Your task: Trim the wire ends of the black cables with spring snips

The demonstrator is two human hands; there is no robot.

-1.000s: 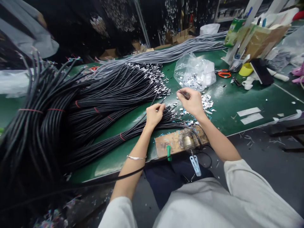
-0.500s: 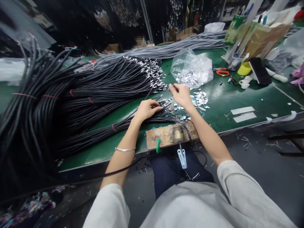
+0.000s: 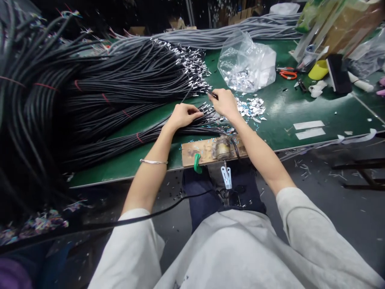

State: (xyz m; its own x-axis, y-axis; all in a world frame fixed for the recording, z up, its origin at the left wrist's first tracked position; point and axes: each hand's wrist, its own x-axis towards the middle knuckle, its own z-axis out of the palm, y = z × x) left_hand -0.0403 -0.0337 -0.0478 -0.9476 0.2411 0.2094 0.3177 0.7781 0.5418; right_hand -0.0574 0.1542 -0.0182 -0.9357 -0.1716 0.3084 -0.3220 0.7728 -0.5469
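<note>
My left hand point(image 3: 185, 115) is curled over the near bundle of black cables point(image 3: 153, 131), thumb and fingers closed on a black cable there. The stripped ends point(image 3: 207, 108) with silvery foil stick out just past its fingertips. To the right and slightly farther back, my right hand point(image 3: 224, 103) is closed round a small dark tool point(image 3: 214, 95); its kind is mostly hidden by the fingers. Beyond both hands lies a larger pile of black cables point(image 3: 135, 80) with silvery ends. Foil scraps point(image 3: 252, 107) and blue bits lie beside my right hand.
A wooden board point(image 3: 192, 150) with a round metal piece point(image 3: 223, 149) and green clamp point(image 3: 197, 163) sits at the front edge. A clear bag of scraps point(image 3: 246, 64), orange-handled scissors point(image 3: 288, 74) and a phone point(image 3: 339, 73) lie right. Grey cables point(image 3: 228, 34) run behind.
The whole view has shifted, so the table and hands appear higher. My right hand has come nearer my left hand and the cable ends, still gripping the dark tool. My left hand stays at the bundle.
</note>
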